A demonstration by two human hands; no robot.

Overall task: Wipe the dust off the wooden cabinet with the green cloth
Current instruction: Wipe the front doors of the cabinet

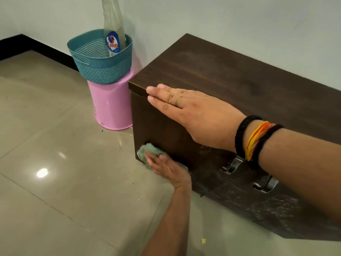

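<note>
The dark brown wooden cabinet (pixel 230 74) stands low on the floor against the wall. Its top and its right door show pale dust smears. My left hand (pixel 166 167) presses the crumpled green cloth (pixel 147 150) against the cabinet's front, at its lower left corner near the floor. My right hand (pixel 199 115) lies flat on the front left edge of the cabinet top, fingers together and pointing left, holding nothing. Black and orange-yellow bands sit on that wrist.
A teal perforated basket (pixel 99 63) with a Colin spray bottle (pixel 112 21) in it rests on an upturned pink bucket (pixel 110 108), just left of the cabinet. Two metal handles (pixel 232 166) stick out of the doors. Glossy tiled floor (pixel 64 182) spreads left and front.
</note>
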